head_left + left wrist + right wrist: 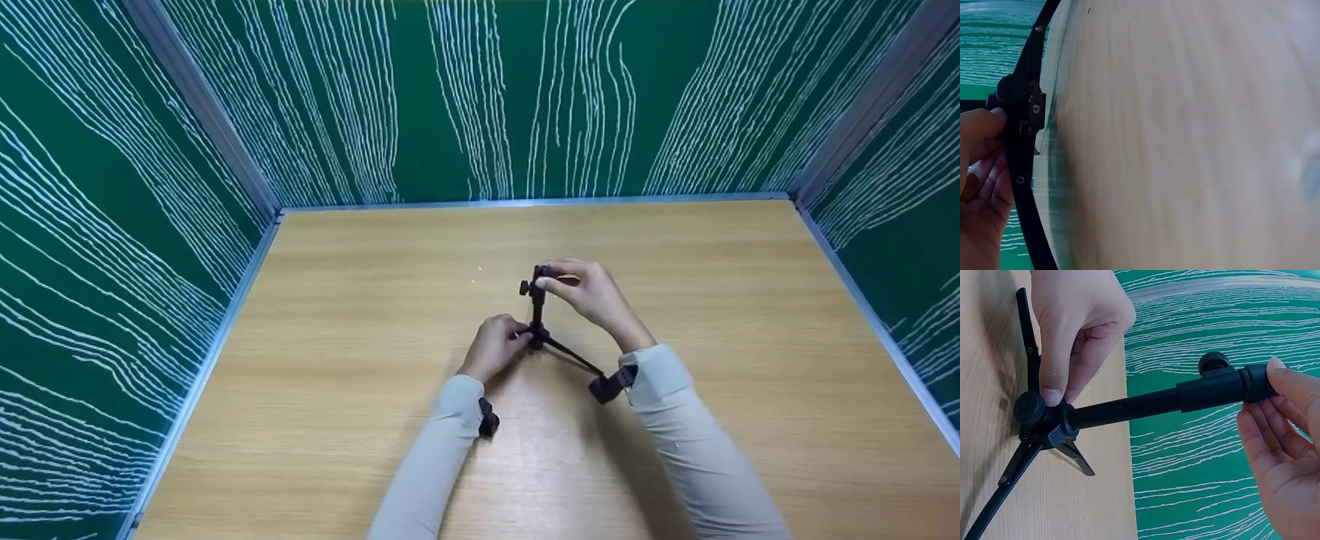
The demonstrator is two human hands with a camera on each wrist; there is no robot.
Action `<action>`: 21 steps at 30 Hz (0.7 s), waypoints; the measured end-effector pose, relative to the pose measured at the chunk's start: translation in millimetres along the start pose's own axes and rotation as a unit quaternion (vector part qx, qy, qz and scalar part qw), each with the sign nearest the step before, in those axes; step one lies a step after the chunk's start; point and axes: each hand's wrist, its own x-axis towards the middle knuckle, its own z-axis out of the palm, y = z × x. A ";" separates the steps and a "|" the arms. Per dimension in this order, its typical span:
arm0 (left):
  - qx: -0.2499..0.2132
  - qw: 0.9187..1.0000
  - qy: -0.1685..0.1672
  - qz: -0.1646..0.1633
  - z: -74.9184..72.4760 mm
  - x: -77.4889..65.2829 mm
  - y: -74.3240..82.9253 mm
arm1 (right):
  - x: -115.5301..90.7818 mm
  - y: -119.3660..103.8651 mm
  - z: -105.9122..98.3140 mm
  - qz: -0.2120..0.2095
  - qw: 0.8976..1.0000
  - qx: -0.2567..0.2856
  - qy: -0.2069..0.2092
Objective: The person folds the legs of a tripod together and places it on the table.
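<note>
A small black tripod point(538, 309) stands on the table with its legs spread and its column upright. My left hand point(493, 348) pinches the hub at its base, thumb beside a round knob point(1030, 408), as the right wrist view shows. At the top of the column, my right hand point(594, 294) grips the end piece point(1259, 381) between thumb and fingers. Just below those fingers, a ridged knob point(1214, 362) sticks out from the thicker sleeve. In the left wrist view, a leg point(1024, 205) runs down past the left fingers.
The tripod rests on a light wooden table point(360, 300). Green panels point(427, 97) with white wavy lines enclose it at the back and both sides, edged by metal strips. Dark wrist cameras point(489, 418) sit on both sleeves, the right one close to a tripod leg.
</note>
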 end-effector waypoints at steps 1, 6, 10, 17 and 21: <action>0.003 1.000 0.002 0.000 -0.1 -0.3 0.4 | 0.0 0.1 0.1 -0.001 1.000 0.000 0.002; 0.011 1.000 0.011 0.003 -0.3 -1.5 1.3 | -0.6 -0.8 0.9 -0.007 1.000 -0.005 0.009; 0.020 1.000 0.013 0.003 -0.4 -1.1 1.8 | -0.6 0.0 1.1 -0.008 1.000 -0.014 0.010; 0.015 1.000 0.013 -0.007 -1.2 0.6 2.7 | -0.9 -0.7 0.0 -0.010 1.000 -0.021 0.010; 0.004 1.000 0.019 -0.001 -2.9 2.3 3.6 | -0.9 -0.6 -1.3 -0.009 1.000 -0.019 0.013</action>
